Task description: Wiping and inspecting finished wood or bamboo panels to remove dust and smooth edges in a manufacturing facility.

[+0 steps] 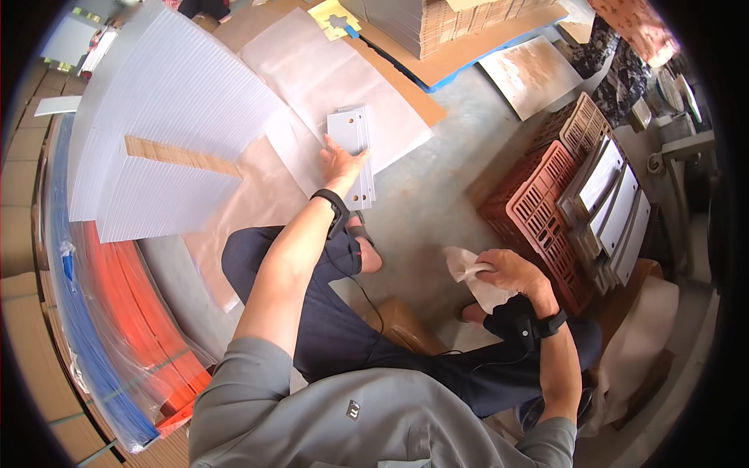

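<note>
My left hand (341, 161) reaches forward over a small pile of narrow white panels (349, 125) with round holes near their ends. Its thumb and fingers span the top panel and grip its two long edges. The pile lies on pale sheets of paper (312, 74) on the floor. In my right hand (511, 271), above my right leg, is a crumpled off-white cloth or paper (462, 264), pinched between thumb and fingers. Part of it hangs below the hand.
Tall stacks of white panels (179, 101) stand at the left, beside orange and blue wrapped bundles (133, 304). On the right, a reddish-brown plastic crate (538, 210) has more white panels (616, 210) leaning on it. Stacked cardboard (460, 27) rests on a blue-edged pallet at the back.
</note>
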A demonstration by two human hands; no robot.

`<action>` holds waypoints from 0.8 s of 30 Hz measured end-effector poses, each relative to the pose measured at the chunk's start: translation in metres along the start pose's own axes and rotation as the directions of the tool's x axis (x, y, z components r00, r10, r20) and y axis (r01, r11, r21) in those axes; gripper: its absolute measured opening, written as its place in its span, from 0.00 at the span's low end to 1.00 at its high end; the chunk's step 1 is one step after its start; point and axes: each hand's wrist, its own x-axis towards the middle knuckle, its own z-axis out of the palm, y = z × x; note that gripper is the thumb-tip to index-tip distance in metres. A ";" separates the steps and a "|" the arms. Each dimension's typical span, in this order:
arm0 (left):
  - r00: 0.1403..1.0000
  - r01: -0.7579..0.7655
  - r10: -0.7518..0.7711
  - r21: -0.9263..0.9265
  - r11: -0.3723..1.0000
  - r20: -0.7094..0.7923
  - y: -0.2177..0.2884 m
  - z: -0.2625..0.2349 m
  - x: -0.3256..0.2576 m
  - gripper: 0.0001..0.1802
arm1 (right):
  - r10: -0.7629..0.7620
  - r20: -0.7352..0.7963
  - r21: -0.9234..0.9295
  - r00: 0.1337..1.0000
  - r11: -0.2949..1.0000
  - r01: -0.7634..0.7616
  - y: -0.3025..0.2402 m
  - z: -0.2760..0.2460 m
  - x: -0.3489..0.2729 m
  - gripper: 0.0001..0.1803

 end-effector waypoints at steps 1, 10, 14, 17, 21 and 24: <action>0.998 -0.004 0.002 0.034 0.999 0.056 0.003 0.004 -0.006 0.70 | 0.008 0.005 -0.011 1.000 1.000 -0.008 -0.001 0.000 -0.004 0.16; 0.996 -0.093 0.093 0.143 0.985 0.007 -0.010 0.014 0.012 0.70 | -0.149 -0.532 0.041 0.834 0.979 0.201 0.015 -0.025 -0.010 0.13; 0.989 -0.151 0.150 0.151 0.977 0.014 0.001 0.026 0.000 0.70 | -0.066 -0.880 -0.009 0.470 0.992 0.123 0.036 -0.072 -0.030 0.13; 0.982 -0.176 0.183 -0.107 0.979 0.052 -0.012 0.026 0.010 0.66 | -0.006 -0.959 -0.033 0.284 0.996 -0.089 0.071 -0.088 -0.024 0.16; 0.975 -0.212 0.199 -0.149 0.966 -0.100 -0.046 0.042 0.031 0.60 | -0.095 -0.979 -0.163 0.182 0.897 -0.411 0.108 -0.088 -0.021 0.26; 0.992 -0.076 0.092 -0.172 0.982 0.087 -0.062 0.031 0.029 0.53 | -0.084 -0.963 -0.131 0.255 0.976 -0.173 0.060 -0.081 0.002 0.29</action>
